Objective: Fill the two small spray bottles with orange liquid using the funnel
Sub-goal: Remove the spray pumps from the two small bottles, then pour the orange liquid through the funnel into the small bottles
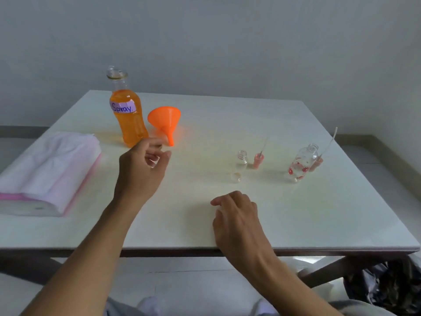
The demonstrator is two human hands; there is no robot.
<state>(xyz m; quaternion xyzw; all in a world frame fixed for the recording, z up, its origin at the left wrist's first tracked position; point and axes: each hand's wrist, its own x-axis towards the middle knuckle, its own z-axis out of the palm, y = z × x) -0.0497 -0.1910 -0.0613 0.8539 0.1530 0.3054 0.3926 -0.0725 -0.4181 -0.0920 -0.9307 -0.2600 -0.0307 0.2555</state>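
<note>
Nearby, a tissue pack lies left of the bottle and funnel.

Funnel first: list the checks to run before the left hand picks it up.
1. Funnel free to grasp, lying on its side beside the big bottle: ok.
2. Left hand holding nothing: ok.
3. Right hand free to steady a bottle: ok.
4. Small clear bottle uncapped and upright: ok.
5. Flowered bottle uncapped: ok.
6. Funnel spout fits the small necks: cannot tell.
</note>
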